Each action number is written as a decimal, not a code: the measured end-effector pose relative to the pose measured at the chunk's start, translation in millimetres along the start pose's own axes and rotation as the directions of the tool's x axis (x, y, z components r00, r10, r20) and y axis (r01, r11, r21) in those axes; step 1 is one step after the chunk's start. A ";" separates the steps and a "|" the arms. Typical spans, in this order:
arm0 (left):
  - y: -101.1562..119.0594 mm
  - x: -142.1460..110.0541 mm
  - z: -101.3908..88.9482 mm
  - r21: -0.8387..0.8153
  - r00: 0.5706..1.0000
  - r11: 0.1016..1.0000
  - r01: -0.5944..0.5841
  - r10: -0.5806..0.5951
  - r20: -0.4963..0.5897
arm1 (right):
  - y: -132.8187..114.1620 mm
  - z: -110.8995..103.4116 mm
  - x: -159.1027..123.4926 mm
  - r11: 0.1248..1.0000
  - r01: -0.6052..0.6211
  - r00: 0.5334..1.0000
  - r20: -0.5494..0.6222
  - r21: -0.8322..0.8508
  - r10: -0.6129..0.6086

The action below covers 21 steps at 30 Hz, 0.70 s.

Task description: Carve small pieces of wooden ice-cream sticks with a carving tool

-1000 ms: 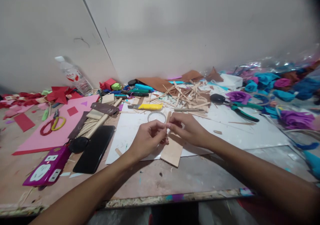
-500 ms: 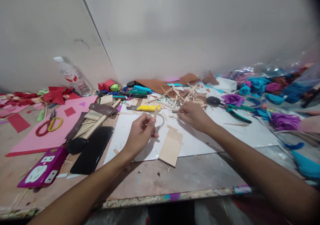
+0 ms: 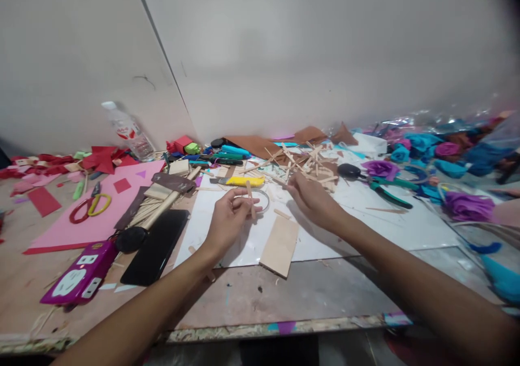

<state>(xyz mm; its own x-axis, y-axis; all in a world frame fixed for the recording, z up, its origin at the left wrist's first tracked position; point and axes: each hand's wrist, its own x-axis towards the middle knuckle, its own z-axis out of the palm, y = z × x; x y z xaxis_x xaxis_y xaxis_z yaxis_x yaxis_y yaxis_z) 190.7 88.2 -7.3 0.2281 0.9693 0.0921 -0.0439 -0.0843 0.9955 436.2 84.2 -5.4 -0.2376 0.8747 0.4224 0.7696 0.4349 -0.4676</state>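
Note:
My left hand [image 3: 231, 217] is closed, pinching a small flat wooden craft stick [image 3: 249, 191] that points upward. Just behind that stick, a thin pale ring [image 3: 266, 202] shows in part beside my fingers; whether I hold it I cannot tell. My right hand [image 3: 312, 199] reaches to the near side of a heap of thin wooden sticks [image 3: 311, 160], fingers pressed together. A stick end lies by its fingertips, but what they grip is hidden. Between my hands lies a rectangular wooden board [image 3: 279, 245], with a short wood piece [image 3: 281, 214] above it. A yellow utility knife [image 3: 244, 181] lies behind my left hand.
White sheet [image 3: 345, 241] under the work. At left are a black phone [image 3: 156, 247], a purple power strip [image 3: 79, 274], scissors [image 3: 91, 203] on pink paper and a plastic bottle [image 3: 130, 133]. Green-handled pliers [image 3: 390, 193] and purple paper flowers [image 3: 467, 201] lie at right.
The view has shifted slightly, moving the scene a little to the right. The left hand has turned the craft stick, showing more of its length. The right hand's fingers remain at the stick heap.

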 end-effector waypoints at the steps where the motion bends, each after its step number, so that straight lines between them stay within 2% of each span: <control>1: 0.4 -0.6 0.6 0.001 1.000 1.000 -0.007 0.006 0.005 | -8.2 -1.6 -1.7 0.999 0.022 1.000 0.000 0.036 -0.022; 6: 0.4 -3.7 4.7 0.038 0.997 0.997 -0.065 0.064 0.039 | -37.8 -1.0 -9.7 0.984 0.087 0.992 0.075 0.155 -0.099; 21: -1.7 -15.9 2.3 0.278 0.975 0.934 -0.223 0.217 0.052 | -49.8 0.1 -15.9 0.983 0.012 0.994 0.103 0.185 -0.031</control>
<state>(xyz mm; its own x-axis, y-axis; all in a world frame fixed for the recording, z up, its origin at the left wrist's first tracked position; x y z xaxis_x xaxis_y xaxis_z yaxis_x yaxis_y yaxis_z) 189.4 72.4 -10.5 0.2634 0.9145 0.3070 0.1786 -0.3590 0.9161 401.6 48.7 11.1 -0.3213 0.8781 0.3544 0.6440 0.4770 -0.5981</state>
